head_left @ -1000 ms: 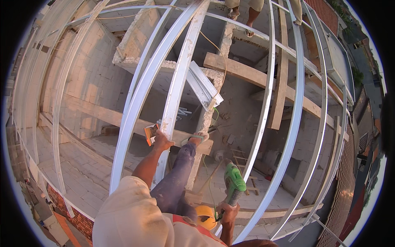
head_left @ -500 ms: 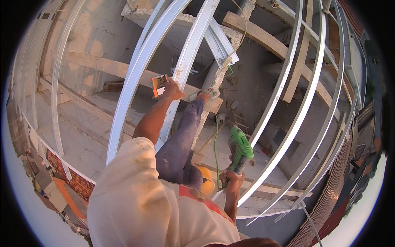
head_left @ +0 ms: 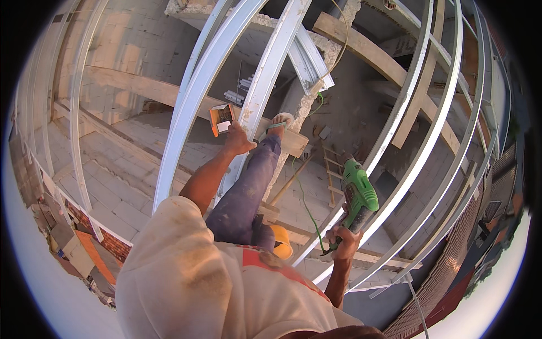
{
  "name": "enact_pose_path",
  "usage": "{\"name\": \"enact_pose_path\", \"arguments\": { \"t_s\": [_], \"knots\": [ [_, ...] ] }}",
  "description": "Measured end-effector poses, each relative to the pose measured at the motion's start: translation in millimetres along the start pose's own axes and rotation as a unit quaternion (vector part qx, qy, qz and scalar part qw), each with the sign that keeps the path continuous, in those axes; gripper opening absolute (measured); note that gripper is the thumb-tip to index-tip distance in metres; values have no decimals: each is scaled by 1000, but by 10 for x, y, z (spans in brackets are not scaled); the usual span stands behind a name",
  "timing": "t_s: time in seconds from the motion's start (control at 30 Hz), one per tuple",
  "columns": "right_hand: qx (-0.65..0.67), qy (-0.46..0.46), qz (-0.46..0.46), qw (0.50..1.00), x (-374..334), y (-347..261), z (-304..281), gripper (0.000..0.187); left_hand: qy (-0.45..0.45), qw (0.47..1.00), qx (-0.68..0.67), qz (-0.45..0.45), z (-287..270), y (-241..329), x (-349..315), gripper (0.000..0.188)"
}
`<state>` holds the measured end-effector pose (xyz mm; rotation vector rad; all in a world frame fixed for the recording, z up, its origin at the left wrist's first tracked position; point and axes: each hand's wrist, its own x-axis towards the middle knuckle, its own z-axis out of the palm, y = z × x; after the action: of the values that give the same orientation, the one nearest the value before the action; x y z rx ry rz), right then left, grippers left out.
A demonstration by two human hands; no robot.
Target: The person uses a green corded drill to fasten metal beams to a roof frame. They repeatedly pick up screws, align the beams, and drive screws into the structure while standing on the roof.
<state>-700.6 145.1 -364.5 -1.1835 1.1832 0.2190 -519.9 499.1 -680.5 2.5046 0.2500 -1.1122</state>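
A green corded power drill (head_left: 360, 191) is in my right hand (head_left: 345, 243), gripped by its dark handle, with its nose pointing away from me. It is over the white metal bars at the right. The fingers of my left hand (head_left: 239, 141) hold a small open orange cardboard box (head_left: 221, 120); its contents are too small to make out. That hand lies over the pale metal beam (head_left: 275, 56), and whether it presses on the beam I cannot tell. A thin green cord (head_left: 305, 200) hangs near the drill.
My sandalled foot (head_left: 280, 125) stands on a wooden plank (head_left: 294, 144) by a rough masonry wall top (head_left: 294, 101). Curved-looking metal bars (head_left: 429, 141) span both sides over a floor far below. A yellow container (head_left: 282, 242) sits beside my leg; a wooden ladder (head_left: 332, 169) is lower down.
My right hand has carried the drill to the right, away from my body. My left hand keeps the box by the beam, and the whole view has shifted slightly.
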Motion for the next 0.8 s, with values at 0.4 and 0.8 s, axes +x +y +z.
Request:
{"name": "enact_pose_path", "arguments": {
  "t_s": [0.4, 0.8],
  "knots": [
    [-361, -20, -6, 932, 385, -1905, -170, 26, 51, 999, -13, 5, 189, -19, -44, 116],
    [-466, -112, 29, 877, 447, -1771, -188, 29, -12, 997, -65, -51, -222, 175, -133, 114]
  ]
}}
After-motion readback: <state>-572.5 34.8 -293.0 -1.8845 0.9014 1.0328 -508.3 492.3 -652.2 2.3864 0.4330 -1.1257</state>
